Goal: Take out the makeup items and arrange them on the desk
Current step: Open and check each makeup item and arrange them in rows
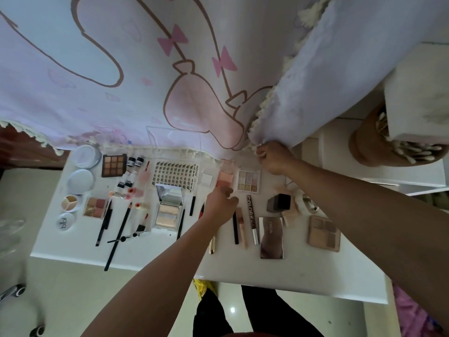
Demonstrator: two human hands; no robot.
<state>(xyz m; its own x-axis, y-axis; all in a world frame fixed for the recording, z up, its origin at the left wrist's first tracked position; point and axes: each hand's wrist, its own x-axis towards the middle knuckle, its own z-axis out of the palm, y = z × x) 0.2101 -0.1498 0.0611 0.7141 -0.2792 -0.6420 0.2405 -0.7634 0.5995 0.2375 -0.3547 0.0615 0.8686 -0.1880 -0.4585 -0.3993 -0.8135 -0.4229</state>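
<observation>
The left hand (222,203) was low over the middle of the white desk (315,276). Its fingers were curled at the near edge of a pink two-pan blush palette (224,178) lying at its twelve o'clock. Whether they pinched the palette or only touched it could not be told. The right hand (274,158), at one o'clock from the left hand, was clamped on the tasselled hem of a pale lilac cloth printed with pink bows (170,69), whose fringe lay along the far edge of the desk.

Just at three o'clock of the blush palette lay a pastel nine-pan eyeshadow palette (248,181). At five o'clock of the left hand a thin black pencil (235,227) and a dark tube lettered COLORKEY (251,215) lay near each other. A silver mirrored rectangular case (271,237) lay just past them, and a beige four-pan contour palette (324,233) further out at four o'clock. A dark cube-shaped box (279,202) stood at three o'clock.

At nine o'clock of the left hand sat an open mirrored highlighter compact (168,210), and at ten o'clock a clear tray of false lashes (173,175). A clear acrylic box (173,139) stood behind the tray. Further out at ten o'clock lay a brown nine-pan eyeshadow palette (113,165), and beyond it, at the desk's far left corner, two round white lids (86,153).
</observation>
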